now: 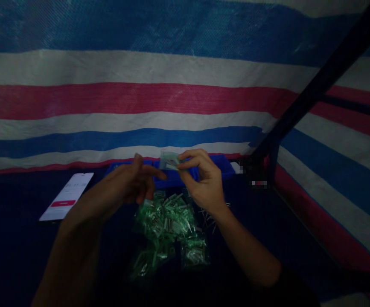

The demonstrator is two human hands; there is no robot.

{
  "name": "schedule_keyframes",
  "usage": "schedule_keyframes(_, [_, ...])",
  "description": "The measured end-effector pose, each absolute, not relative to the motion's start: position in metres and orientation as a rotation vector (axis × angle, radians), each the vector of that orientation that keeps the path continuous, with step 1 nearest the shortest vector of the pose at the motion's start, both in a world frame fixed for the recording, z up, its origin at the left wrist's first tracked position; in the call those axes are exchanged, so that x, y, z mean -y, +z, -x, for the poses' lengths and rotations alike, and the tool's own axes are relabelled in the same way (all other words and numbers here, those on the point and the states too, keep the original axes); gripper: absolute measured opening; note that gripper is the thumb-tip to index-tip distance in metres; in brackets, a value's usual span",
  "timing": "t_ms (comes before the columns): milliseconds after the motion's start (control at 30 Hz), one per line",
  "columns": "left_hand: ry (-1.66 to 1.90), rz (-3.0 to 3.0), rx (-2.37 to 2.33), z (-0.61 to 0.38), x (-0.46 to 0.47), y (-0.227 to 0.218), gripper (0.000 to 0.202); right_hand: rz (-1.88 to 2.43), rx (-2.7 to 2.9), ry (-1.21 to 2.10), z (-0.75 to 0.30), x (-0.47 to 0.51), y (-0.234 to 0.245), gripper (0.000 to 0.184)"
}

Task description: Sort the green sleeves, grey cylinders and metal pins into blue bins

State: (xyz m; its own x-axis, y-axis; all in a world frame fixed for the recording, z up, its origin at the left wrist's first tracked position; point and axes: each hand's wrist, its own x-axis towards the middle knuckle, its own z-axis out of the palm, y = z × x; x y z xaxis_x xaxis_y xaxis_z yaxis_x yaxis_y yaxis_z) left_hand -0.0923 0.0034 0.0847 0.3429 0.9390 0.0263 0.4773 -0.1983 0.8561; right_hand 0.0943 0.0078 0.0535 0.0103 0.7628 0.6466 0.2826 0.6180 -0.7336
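Observation:
Between the thumb and fingers of my right hand (pixel 204 179) is a small clear plastic bag (pixel 169 160), pinched at its right edge and raised above the table. Something pale and thin shows inside it, too dim to name. My left hand (pixel 138 181) is just left of the bag, its fingers apart and nothing visible in them. Below both hands lies a heap of small greenish plastic bags (pixel 168 224) with thin metal pieces inside. One such bag (pixel 195 251) lies at the heap's near right side.
Blue bins (pixel 225 166) stand behind my hands. A lit phone (pixel 68 196) lies to the left on the dark blue table (pixel 120 256). Loose thin metal rods (pixel 208 219) lie right of the heap. Striped sheeting (pixel 140 98) hangs behind, with a dark frame post (pixel 303 100) at right.

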Motion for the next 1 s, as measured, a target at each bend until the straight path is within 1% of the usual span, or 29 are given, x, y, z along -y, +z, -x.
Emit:
schedule_keyframes(33, [0.778,-1.688,-1.23,0.089,-0.01,0.083,0.063,0.877,1.613,0.396,-0.093,-0.006,0.053,0.01])
schedule_keyframes(100, [0.876,-1.534,-1.187,0.083,-0.019,0.08,0.047,0.858,1.672,0.295,-0.091,-0.003,0.05,0.015])
schedule_keyframes(200, [0.981,-1.661,-1.195,0.08,-0.022,0.079,0.023,0.921,1.682,0.259,-0.089,-0.004,0.046,0.02])
schedule_keyframes(267, [1.046,-1.836,-1.269,0.081,-0.021,0.08,0.016,0.994,1.654,0.307,-0.089,-0.007,0.045,0.019])
schedule_keyframes(333, [1.065,-2.08,-1.337,0.082,-0.02,0.081,0.014,1.026,1.634,0.489,-0.091,-0.01,0.047,0.016])
schedule_keyframes(400, [1.004,-2.336,-1.327,0.084,-0.02,0.082,0.014,0.994,1.61,0.792,-0.092,-0.013,0.049,0.013])
schedule_keyframes(467, [0.918,-2.528,-1.271,0.088,-0.022,0.081,0.015,0.97,1.555,1.051,-0.091,-0.015,0.05,0.023])
schedule_keyframes(533, [0.858,-2.643,-1.232,0.09,-0.024,0.079,0.016,1.006,1.481,1.175,-0.088,-0.016,0.048,0.028])
schedule_keyframes(633, [0.79,-2.715,-1.191,0.092,-0.026,0.076,0.016,1.093,1.34,1.239,-0.082,-0.016,0.044,0.019])
schedule_keyframes(700, [0.763,-2.716,-1.165,0.092,-0.027,0.074,0.016,1.086,1.249,1.29,-0.08,-0.016,0.042,0.018])
schedule_keyframes(833, [0.737,-2.732,-1.094,0.091,-0.03,0.068,0.015,1.086,1.213,1.401,-0.081,-0.018,0.038,0.034])
schedule_keyframes(900, [0.745,-2.704,-1.015,0.091,-0.033,0.063,0.013,1.144,1.28,1.3,-0.081,-0.02,0.035,0.032])
schedule_keyframes(1000, [0.73,-2.463,-0.932,0.09,-0.038,0.056,0.015,1.163,1.414,0.989,-0.08,-0.022,0.028,0.017])
